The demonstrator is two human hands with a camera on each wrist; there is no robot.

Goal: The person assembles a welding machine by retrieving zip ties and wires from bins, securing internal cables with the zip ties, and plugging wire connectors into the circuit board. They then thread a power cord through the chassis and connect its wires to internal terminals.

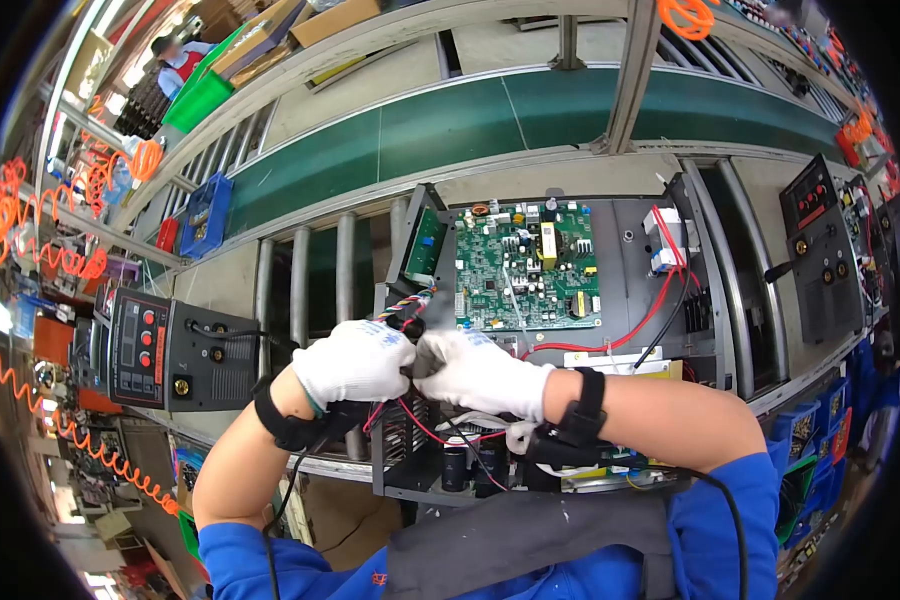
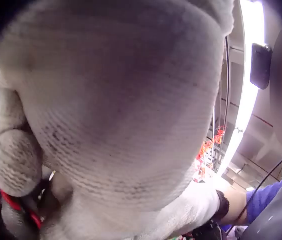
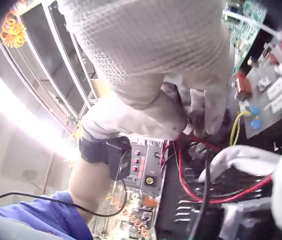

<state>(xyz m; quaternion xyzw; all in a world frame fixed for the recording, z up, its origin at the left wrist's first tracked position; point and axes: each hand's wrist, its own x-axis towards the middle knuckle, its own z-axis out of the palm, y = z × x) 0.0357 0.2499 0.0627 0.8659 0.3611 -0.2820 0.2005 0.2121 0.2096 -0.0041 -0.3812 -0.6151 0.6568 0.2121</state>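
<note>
Rollers flank the open chassis, with a green belt beyond. Coloured wires are gathered at the chassis's left end, and there the left hand and right hand are brought together, their fingers curled in close around the wires. Which strand or fitting is pinched by each cannot be told. Probably the joint is best steadied by one hand while it is worked by the other; slack should be left in the red wire, and the board should not be tugged.
</note>
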